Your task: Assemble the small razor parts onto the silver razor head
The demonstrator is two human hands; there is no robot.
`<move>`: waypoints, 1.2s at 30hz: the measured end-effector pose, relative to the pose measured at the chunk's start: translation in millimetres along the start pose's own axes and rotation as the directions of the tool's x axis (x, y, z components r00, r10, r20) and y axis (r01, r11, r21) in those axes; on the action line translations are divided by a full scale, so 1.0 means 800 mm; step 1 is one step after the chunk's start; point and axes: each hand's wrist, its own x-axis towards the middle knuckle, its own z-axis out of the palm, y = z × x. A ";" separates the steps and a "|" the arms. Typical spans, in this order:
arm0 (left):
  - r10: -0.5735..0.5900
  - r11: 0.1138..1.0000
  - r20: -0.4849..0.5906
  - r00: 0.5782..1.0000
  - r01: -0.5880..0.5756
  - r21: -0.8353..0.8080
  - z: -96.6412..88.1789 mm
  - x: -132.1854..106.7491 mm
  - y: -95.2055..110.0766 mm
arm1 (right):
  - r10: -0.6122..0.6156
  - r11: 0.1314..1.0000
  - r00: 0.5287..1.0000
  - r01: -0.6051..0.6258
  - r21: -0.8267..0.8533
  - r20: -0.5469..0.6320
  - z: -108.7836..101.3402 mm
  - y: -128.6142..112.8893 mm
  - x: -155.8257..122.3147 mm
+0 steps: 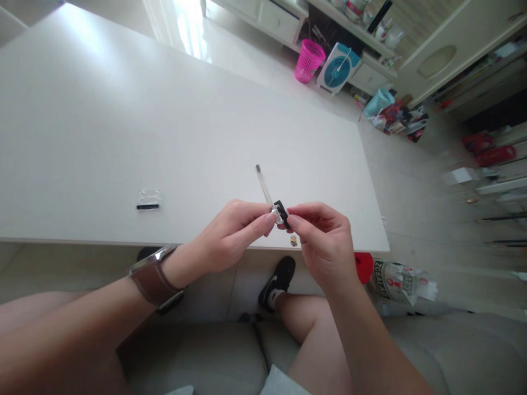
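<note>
Above the near edge of the white table (197,131), my two hands meet, fingers pinched. My left hand (236,233) grips a small, crinkled clear plastic piece (277,214), perhaps a wrapper. Pressed against it is a small black rectangular block (282,213), pinched between thumb and fingers of my right hand (323,233). A slim clear stick with a dark grey end (263,184), pen-like, lies just beyond the hands; its near end is hidden. Farther left on the table is a clear packet with a black strip (148,206).
A small cartoon sticker (293,240) is at the table's near edge. On the floor beyond are a pink basket (308,60), a blue and white fan (337,68) and a light blue basket (379,101). A printed bag (401,280) stands right of the table.
</note>
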 end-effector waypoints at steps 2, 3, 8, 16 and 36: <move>-0.006 1.000 -0.002 1.000 0.006 0.012 0.000 -0.001 0.002 | 0.014 1.000 1.000 -0.015 0.025 0.013 0.001 -0.002 -0.001; -0.010 1.000 -0.005 1.000 0.010 0.018 0.000 -0.001 0.004 | 0.026 0.999 1.000 -0.026 0.038 0.015 0.001 -0.003 -0.001; -0.032 0.999 -0.004 0.999 0.032 0.043 -0.001 -0.001 0.010 | 0.109 0.988 0.994 -0.106 0.112 -0.018 0.006 -0.006 0.000; -0.061 0.996 0.002 0.998 0.061 0.062 -0.001 -0.001 0.013 | 0.189 0.968 0.982 -0.184 0.171 -0.009 0.009 -0.008 0.002; -0.062 0.992 0.069 0.996 0.054 0.118 -0.005 0.000 0.017 | 0.291 0.934 0.957 -0.283 0.219 -0.006 0.005 -0.002 0.006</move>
